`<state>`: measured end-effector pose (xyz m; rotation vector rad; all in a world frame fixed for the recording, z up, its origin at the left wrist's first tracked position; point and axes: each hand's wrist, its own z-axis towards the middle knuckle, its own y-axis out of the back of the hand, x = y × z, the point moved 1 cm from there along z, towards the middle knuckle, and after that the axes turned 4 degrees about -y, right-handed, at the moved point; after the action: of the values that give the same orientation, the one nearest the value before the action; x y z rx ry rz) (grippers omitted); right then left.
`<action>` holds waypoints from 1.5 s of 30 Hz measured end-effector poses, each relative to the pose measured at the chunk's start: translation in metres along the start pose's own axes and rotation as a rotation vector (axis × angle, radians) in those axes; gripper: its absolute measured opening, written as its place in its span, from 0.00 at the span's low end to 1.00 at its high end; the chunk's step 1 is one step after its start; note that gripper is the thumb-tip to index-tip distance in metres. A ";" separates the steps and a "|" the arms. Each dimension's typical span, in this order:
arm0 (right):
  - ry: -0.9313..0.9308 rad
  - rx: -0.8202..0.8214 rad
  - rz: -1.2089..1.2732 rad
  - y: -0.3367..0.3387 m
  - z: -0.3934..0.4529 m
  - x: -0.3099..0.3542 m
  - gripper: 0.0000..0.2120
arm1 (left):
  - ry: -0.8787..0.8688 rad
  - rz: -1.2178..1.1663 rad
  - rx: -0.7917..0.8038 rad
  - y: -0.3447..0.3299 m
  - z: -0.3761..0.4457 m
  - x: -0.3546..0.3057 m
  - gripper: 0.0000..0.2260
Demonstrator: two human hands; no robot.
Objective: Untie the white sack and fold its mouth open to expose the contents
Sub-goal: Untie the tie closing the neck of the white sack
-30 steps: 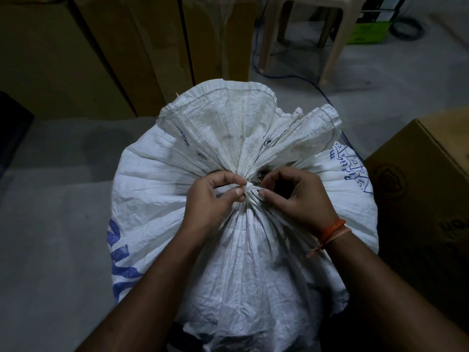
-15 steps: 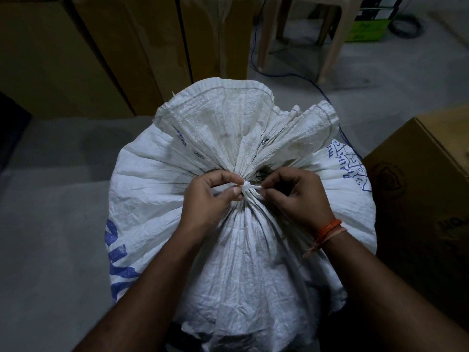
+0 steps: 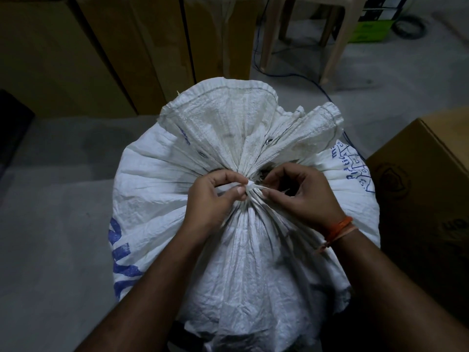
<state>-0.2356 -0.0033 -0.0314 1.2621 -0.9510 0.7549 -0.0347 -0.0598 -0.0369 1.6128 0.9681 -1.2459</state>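
On the grey floor [image 3: 50,250], right below the camera, the white sack [image 3: 157,199] is standing upright, its woven cloth gathered into tight pleats at a tied neck near the middle of the view. Above the neck the hemmed mouth [image 3: 228,107] is fanning out, still bunched and closed. Blue print is showing on the sack's left and right sides.

The left hand [image 3: 210,201] is curling its fingers at the neck, with the thumb and forefinger pinching the white tie [image 3: 250,185]. The right hand [image 3: 302,194] is meeting it from the other side, its thumb and forefinger pinching the same tie, so both grips are narrow and holding the tie at the knot. The two hands are nearly touching at the fingertips. An orange thread band [image 3: 340,228] is circling the right wrist.

A brown cardboard box [image 3: 426,186] is sitting just beside the sack on the right. Tall brown panels [image 3: 88,47] are standing behind the sack, and a beige plastic chair [image 3: 335,34] is standing farther back, with a thin blue cable [image 3: 327,92] trailing over the floor near its legs.
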 end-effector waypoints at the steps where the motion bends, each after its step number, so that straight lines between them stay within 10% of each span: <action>1: 0.008 0.011 -0.002 0.003 0.000 0.000 0.06 | 0.000 -0.006 0.001 0.000 0.000 0.000 0.10; 45: 0.060 0.064 -0.052 0.028 -0.005 0.008 0.04 | -0.004 -0.032 -0.016 -0.002 -0.005 -0.009 0.05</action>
<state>-0.2560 0.0059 -0.0128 1.3080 -0.8481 0.7836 -0.0365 -0.0550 -0.0276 1.5878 1.0029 -1.2595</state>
